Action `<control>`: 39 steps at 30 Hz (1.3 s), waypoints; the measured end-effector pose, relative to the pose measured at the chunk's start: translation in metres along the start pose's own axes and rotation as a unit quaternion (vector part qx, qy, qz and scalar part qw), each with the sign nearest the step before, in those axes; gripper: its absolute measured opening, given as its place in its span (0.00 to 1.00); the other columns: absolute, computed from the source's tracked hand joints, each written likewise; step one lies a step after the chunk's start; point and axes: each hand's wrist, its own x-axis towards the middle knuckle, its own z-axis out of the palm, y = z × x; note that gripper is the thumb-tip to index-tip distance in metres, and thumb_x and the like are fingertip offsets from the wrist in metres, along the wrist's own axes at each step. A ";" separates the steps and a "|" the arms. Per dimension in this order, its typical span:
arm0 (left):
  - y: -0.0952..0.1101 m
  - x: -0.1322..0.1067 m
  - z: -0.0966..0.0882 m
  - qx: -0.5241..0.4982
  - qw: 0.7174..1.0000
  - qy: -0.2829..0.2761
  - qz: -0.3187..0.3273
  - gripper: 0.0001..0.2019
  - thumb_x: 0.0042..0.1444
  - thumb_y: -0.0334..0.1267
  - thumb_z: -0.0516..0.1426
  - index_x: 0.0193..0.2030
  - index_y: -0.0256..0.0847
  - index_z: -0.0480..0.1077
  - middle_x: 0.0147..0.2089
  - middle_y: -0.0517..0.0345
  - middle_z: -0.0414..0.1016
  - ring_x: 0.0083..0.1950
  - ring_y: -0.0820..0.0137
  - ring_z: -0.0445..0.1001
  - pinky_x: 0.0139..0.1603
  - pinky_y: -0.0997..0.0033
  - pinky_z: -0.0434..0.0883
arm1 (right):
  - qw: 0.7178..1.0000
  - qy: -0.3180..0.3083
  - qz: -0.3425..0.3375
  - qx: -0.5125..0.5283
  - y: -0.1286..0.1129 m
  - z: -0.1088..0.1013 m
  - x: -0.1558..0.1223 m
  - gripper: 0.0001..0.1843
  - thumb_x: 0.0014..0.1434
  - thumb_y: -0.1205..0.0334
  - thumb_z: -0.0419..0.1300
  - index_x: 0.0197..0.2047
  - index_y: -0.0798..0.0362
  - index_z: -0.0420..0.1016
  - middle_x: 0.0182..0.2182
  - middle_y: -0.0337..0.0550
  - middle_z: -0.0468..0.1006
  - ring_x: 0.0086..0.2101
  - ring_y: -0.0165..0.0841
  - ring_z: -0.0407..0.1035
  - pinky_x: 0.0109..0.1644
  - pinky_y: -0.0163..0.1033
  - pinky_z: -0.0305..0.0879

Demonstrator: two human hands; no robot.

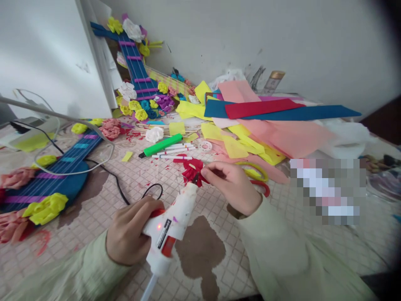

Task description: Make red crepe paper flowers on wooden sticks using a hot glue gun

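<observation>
In the head view, the left hand (136, 228) wraps its fingers around the handle of a glue gun (172, 225), while the right hand (233, 184) pinches the right edge of a red paper flower (191, 168) between thumb and forefinger. The flower sits at the middle of the scene, just beyond the nozzle (196, 179); whether they touch, I cannot tell. With a red light glowing on the gun, the nozzle is probably hot, so a slip could burn the right fingertips, and too much glue could soak the thin petals. The black cord (108, 175), looping at left, might snag if pulled.

The gun is smooth, hard plastic with a translucent glue stick (149, 288) at its near end. The flower is crinkled and ruffled; the far-right blue strip (322, 112) is flat and straight-edged. The tabletop (234, 263) has a grid pattern and brown, ragged patches.
</observation>
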 end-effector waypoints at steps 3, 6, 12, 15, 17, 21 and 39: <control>0.000 0.001 -0.001 0.006 1.000 -0.010 -0.004 0.08 0.51 0.28 0.50 0.38 0.39 0.62 0.31 0.56 0.70 0.28 0.71 0.71 0.27 0.76 0.65 | 1.000 -0.006 0.003 0.003 0.001 0.000 0.000 0.09 0.55 0.61 0.56 0.30 0.57 0.73 0.26 0.40 0.74 0.27 0.28 0.66 0.32 0.33 0.62; 0.000 0.001 -0.002 0.010 1.000 -0.018 -0.007 0.07 0.51 0.28 0.50 0.37 0.39 0.62 0.30 0.56 0.70 0.27 0.72 0.71 0.26 0.76 0.65 | 1.000 -0.012 0.003 0.006 0.001 -0.001 0.000 0.10 0.55 0.60 0.55 0.31 0.57 0.73 0.26 0.40 0.75 0.27 0.28 0.66 0.33 0.34 0.62; -0.001 0.000 -0.002 0.009 1.000 -0.027 -0.010 0.05 0.51 0.30 0.50 0.37 0.39 0.61 0.30 0.56 0.70 0.26 0.72 0.71 0.26 0.76 0.65 | 1.000 -0.007 0.007 0.013 0.001 -0.001 0.000 0.09 0.55 0.60 0.56 0.30 0.57 0.73 0.26 0.39 0.75 0.27 0.27 0.66 0.33 0.34 0.62; -0.002 0.000 -0.002 0.013 1.000 -0.025 -0.007 0.04 0.52 0.31 0.50 0.36 0.40 0.61 0.29 0.57 0.71 0.26 0.71 0.71 0.25 0.76 0.65 | 1.000 -0.007 0.008 0.012 0.001 -0.001 -0.001 0.09 0.55 0.60 0.56 0.31 0.57 0.73 0.26 0.39 0.75 0.27 0.27 0.66 0.33 0.33 0.62; -0.002 0.000 -0.001 0.015 1.000 -0.027 -0.008 0.05 0.52 0.31 0.50 0.36 0.40 0.61 0.29 0.57 0.71 0.26 0.71 0.71 0.25 0.75 0.65 | 1.000 -0.008 0.005 0.011 0.001 -0.002 -0.001 0.09 0.55 0.60 0.56 0.31 0.56 0.73 0.26 0.39 0.75 0.27 0.27 0.66 0.33 0.33 0.62; -0.002 -0.001 -0.001 0.009 0.999 -0.032 -0.012 0.05 0.52 0.31 0.50 0.37 0.40 0.61 0.29 0.57 0.70 0.26 0.72 0.71 0.25 0.75 0.65 | 1.000 -0.011 0.002 0.007 0.001 -0.002 0.000 0.09 0.56 0.60 0.56 0.30 0.57 0.73 0.26 0.38 0.74 0.27 0.27 0.65 0.33 0.33 0.62; -0.001 -0.001 0.001 0.001 0.999 -0.039 -0.021 0.06 0.51 0.32 0.50 0.37 0.40 0.62 0.29 0.56 0.71 0.26 0.71 0.71 0.26 0.74 0.66 | 1.000 -0.015 0.011 0.019 0.000 -0.002 0.000 0.09 0.55 0.59 0.56 0.30 0.56 0.73 0.26 0.39 0.75 0.27 0.28 0.66 0.33 0.35 0.63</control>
